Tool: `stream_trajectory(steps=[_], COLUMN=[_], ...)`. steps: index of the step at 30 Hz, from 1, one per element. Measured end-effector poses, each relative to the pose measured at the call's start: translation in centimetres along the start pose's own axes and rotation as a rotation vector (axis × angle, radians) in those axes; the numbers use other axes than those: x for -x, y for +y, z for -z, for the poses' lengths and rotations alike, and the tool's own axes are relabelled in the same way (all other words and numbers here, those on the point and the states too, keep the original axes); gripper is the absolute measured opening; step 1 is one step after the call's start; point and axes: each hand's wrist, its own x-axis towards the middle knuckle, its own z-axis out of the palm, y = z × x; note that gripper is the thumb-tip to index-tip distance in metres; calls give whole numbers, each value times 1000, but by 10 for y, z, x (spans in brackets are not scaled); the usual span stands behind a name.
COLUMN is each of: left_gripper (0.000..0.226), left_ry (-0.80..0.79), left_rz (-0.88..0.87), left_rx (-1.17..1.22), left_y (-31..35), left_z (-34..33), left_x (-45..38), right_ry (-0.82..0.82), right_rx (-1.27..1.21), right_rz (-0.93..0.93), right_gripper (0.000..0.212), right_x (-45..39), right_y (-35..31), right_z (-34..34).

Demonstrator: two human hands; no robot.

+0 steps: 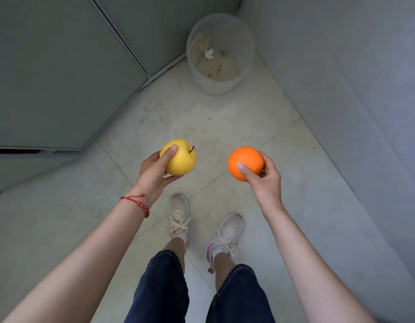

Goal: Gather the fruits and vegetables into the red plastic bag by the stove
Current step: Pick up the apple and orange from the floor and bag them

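My left hand (155, 173) is closed around a yellow apple (182, 159) with a short dark stem, held at waist height over the floor. My right hand (263, 180) grips an orange (245, 160), thumb across its front. The two fruits hang side by side, about a hand's width apart. A red bead bracelet (138, 203) circles my left wrist. Neither the red plastic bag nor the stove shows in this view.
A translucent waste bin (221, 54) with scraps inside stands in the far corner. Grey-green cabinet doors (50, 78) run along the left, a pale wall (353, 66) along the right. My feet in white sneakers (179, 215) stand on the light tiled floor (225, 127).
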Motion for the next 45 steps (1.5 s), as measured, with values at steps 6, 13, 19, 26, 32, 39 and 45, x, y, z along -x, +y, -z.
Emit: stream_trajectory(steps=[6, 13, 19, 26, 32, 39, 45], left_gripper=[35, 33, 33, 26, 19, 26, 25], left_ry=[-45, -77, -21, 42, 128, 328, 544], left_rz=[-24, -83, -208, -296, -342, -399, -443], left_rx=[23, 55, 139, 233, 419, 658, 858], left_y=[66, 145, 197, 219, 231, 236, 212], left_z=[7, 28, 77, 129, 151, 161, 159], left_x=[86, 183, 247, 291, 305, 322, 345], right_ry=[-18, -69, -155, -294, -433, -643, -918], right_rx=[-150, -399, -421, -310, -197, -25, 217], right_rz=[-8, -65, 8, 162, 257, 341, 417], right_gripper=[56, 46, 41, 60, 44, 43, 49], right_x=[71, 150, 208, 249, 253, 235, 240], right_y=[-86, -185, -250, -302, -342, -389, -423], right_z=[16, 16, 3, -17, -40, -74, -102])
